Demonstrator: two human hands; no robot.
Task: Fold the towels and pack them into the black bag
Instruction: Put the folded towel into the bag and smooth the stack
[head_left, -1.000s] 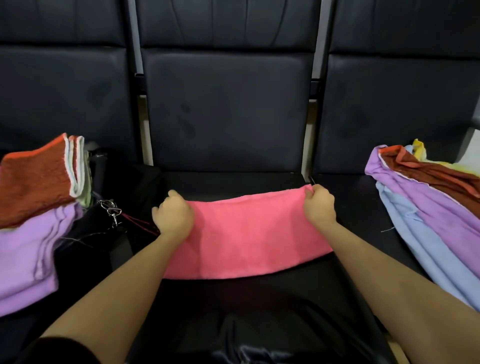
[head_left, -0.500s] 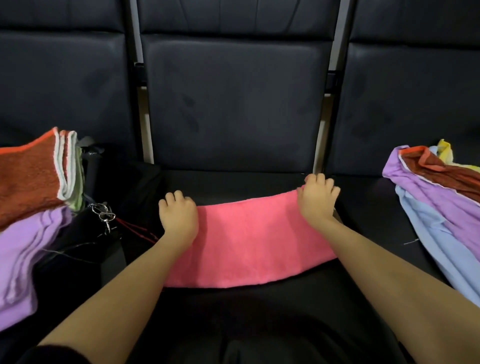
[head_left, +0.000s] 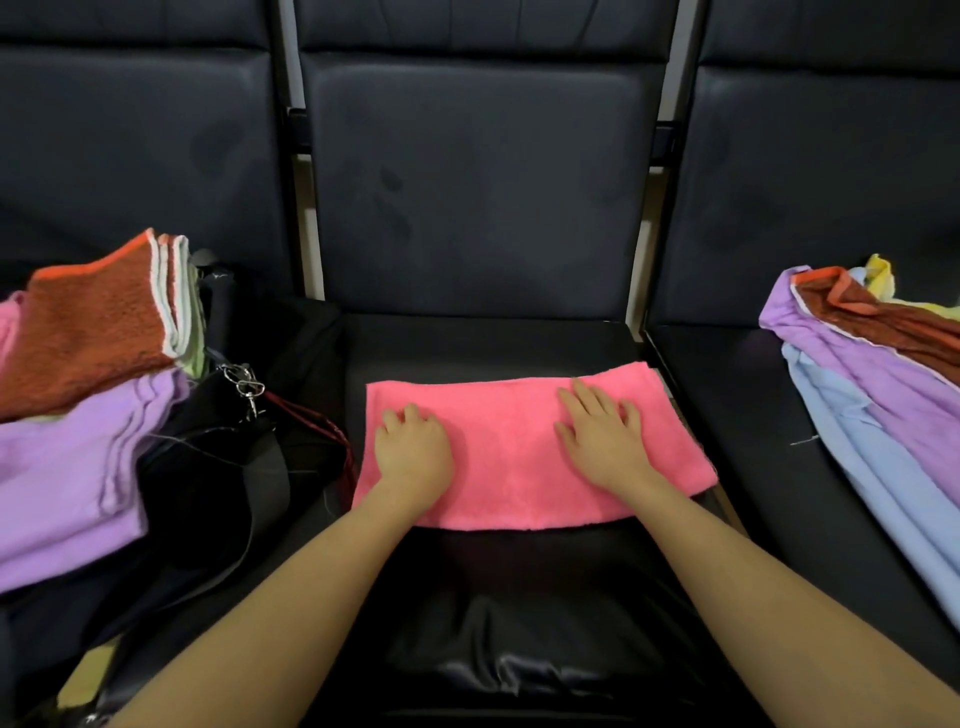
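Now both hands lay flat on the pink towel (head_left: 524, 452), which sat folded into a long band on the middle seat (head_left: 488, 343). The left hand (head_left: 413, 452) pressed near the towel's nine o'clock end with fingers slightly bent, holding nothing; the right hand (head_left: 602, 441) spread wide toward three o'clock. A second earlier both hands had pinched the far corners at the twelve o'clock edge; that pinch was gone and the palms had slid inward, smoothing. I judged one fold finished and another due. The black bag (head_left: 234, 467) lay at nine o'clock beside the folded stack (head_left: 88, 374); unfolded towels (head_left: 872, 395) waited at three o'clock.
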